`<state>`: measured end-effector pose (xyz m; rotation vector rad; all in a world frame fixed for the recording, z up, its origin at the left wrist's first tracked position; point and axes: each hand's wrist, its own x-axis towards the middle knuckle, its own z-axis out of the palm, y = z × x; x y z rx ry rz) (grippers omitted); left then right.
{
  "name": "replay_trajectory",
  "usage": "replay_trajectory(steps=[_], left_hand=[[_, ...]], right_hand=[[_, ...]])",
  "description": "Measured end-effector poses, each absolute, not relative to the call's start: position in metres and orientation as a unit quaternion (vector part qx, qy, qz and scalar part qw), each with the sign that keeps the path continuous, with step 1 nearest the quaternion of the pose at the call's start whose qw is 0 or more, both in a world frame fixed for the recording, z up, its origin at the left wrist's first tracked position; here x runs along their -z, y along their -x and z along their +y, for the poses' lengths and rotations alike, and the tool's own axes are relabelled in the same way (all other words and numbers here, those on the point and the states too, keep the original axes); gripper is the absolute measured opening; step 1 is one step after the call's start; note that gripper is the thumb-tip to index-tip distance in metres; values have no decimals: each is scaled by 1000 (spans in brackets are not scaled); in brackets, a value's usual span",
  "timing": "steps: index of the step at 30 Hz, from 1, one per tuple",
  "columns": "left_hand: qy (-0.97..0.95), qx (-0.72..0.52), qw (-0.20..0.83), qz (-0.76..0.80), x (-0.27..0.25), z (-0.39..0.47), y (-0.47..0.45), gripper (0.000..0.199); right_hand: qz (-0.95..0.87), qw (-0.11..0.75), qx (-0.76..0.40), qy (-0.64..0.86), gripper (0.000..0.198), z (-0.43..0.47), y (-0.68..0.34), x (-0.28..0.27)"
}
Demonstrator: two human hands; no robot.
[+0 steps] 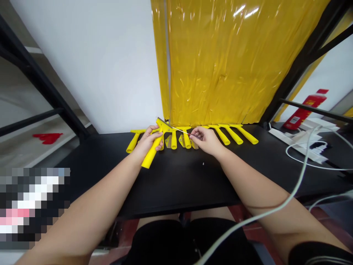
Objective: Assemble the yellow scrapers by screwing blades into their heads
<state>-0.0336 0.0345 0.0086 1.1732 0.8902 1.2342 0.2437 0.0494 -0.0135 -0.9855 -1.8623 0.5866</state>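
Note:
My left hand point(151, 140) is closed around a yellow-handled scraper point(150, 156), its wide head with a thin metal edge tilted up and its hollow handle end pointing down toward me. A slim screwdriver point(180, 130) is pinched in my right hand point(202, 139); the bright shaft reaches left to the scraper's head, near a small screw. Whether the tip sits in the screw I cannot tell. Behind both hands, several similar yellow scrapers point(234, 135) lie in a row along the back of the table, some partly hidden by my hands.
The black table point(165, 184) backs onto a white panel point(110, 66) and a yellow plastic curtain point(226, 62). At right are a red bottle point(305, 110), white power strips point(300, 143) and a pale cable point(299, 180) looping over my right arm. A red piece point(47, 138) rests on the left shelf.

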Motion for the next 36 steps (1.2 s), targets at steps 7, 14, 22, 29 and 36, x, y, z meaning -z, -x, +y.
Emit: replay_trajectory(steps=[7,14,22,29,36], left_hand=[[-509,-520,575,374,-8,29,33,45],[-501,-523,582,369,-8,29,33,45],[-503,-528,584,357,-4,32,33,48],[-546,-543,528,358,-5,21,23,45],[-602,-545,457,364,0,18,16,38]], right_hand=[[-760,445,-242,407,19,48,-243,15],[-754,442,-267,406,18,44,-239,12],[-755,432,-250,426,17,46,-241,13],[-731,402,-307,459,26,47,-238,12],[-673,451,-441,386,39,55,-234,20]])
